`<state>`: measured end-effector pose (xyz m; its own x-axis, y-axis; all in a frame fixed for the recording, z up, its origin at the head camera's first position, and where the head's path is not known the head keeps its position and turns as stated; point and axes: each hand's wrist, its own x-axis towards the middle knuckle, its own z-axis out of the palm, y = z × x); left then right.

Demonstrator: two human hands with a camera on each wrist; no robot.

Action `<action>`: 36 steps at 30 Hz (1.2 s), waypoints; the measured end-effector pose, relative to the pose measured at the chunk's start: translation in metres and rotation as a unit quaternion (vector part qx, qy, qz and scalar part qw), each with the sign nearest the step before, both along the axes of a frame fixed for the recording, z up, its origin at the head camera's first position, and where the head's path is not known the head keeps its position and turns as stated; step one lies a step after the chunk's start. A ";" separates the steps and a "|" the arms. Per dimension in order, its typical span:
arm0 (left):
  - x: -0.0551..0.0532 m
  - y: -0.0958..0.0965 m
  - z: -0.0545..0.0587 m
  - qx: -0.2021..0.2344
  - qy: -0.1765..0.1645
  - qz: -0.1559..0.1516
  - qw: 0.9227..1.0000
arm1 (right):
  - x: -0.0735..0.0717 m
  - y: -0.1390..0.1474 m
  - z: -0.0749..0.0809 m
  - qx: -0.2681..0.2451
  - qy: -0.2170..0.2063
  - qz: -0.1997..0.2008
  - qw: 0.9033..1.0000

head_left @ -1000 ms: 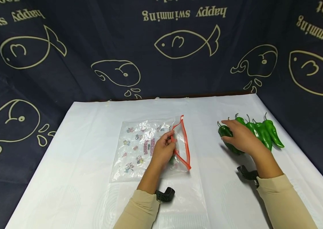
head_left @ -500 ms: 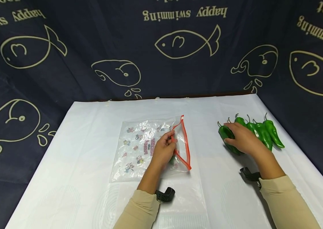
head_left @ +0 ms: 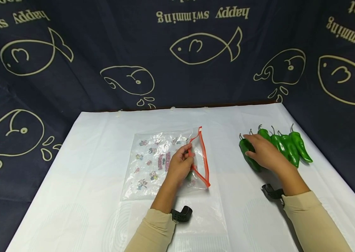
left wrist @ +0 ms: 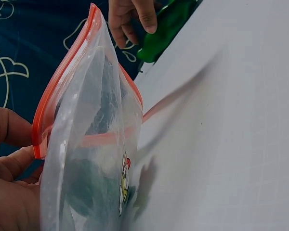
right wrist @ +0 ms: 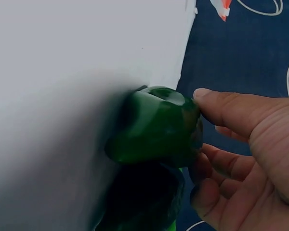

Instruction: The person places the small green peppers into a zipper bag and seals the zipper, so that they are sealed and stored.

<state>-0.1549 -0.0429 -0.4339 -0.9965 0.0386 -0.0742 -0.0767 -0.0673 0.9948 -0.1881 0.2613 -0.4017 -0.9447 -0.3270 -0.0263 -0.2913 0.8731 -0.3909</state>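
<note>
In the head view my left hand [head_left: 180, 164] pinches the red zip edge of a clear printed zip bag [head_left: 152, 189], whose mouth gapes toward the right. Through the plastic a green shape [left wrist: 86, 187] shows inside the bag in the left wrist view. On the right side of the table, my right hand [head_left: 267, 152] grips the leftmost green pepper [head_left: 247, 154]. The right wrist view has the thumb on one side of this pepper [right wrist: 156, 127] and the curled fingers at the other. Part of the pepper is hidden behind the hand in the head view.
Several more green peppers [head_left: 290, 150] lie in a row just right of my right hand. Under the printed bag, another clear plastic sheet or bag [head_left: 196, 227] lies flat on the white table [head_left: 70, 175]. A dark fish-patterned cloth [head_left: 208, 84] hangs behind the table.
My right hand has come down onto the leftmost pepper and closed its thumb and fingers on it; the pepper has turned slightly. My left hand and the bag stay in place.
</note>
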 end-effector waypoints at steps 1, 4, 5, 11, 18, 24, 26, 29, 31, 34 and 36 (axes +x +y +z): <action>0.000 0.000 0.000 0.000 0.000 0.000 1.000 | 0.000 -0.001 0.000 0.000 -0.003 -0.002 1.000; 0.001 -0.001 0.001 -0.001 0.000 0.000 1.000 | -0.001 -0.002 0.001 0.002 -0.017 -0.009 1.000; 0.001 -0.001 0.001 -0.002 0.000 -0.001 1.000 | -0.001 -0.002 0.001 0.003 -0.023 -0.013 1.000; 0.001 -0.001 0.002 -0.005 -0.002 0.000 1.000 | -0.002 -0.004 0.002 0.001 -0.041 -0.022 0.999; 0.000 0.000 0.002 -0.010 -0.004 0.004 1.000 | -0.003 -0.006 0.001 0.011 -0.040 -0.021 0.999; 0.000 0.000 0.000 -0.010 -0.004 0.003 1.000 | -0.003 -0.008 0.000 0.015 -0.033 -0.018 0.999; 0.000 0.000 0.000 -0.011 -0.003 0.002 1.000 | -0.003 -0.009 0.000 0.014 -0.029 -0.014 0.999; 0.000 0.000 0.000 -0.011 -0.002 0.002 1.000 | -0.003 -0.011 0.002 0.007 -0.023 -0.007 1.000; 0.000 0.000 0.001 -0.011 -0.002 0.002 1.000 | -0.003 -0.013 0.004 0.003 -0.019 -0.005 1.000; 0.000 0.000 0.001 -0.011 -0.003 0.004 1.000 | -0.002 -0.015 0.006 -0.006 -0.018 -0.003 1.000; 0.000 -0.001 0.001 -0.011 -0.003 0.003 1.000 | -0.002 -0.017 0.007 -0.013 -0.017 0.000 1.000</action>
<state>-0.1548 -0.0436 -0.4330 -0.9963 0.0301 -0.0808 -0.0821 -0.0453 0.9956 -0.1904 0.2444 -0.3951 -0.9431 -0.3289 -0.0496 -0.2783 0.8620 -0.4237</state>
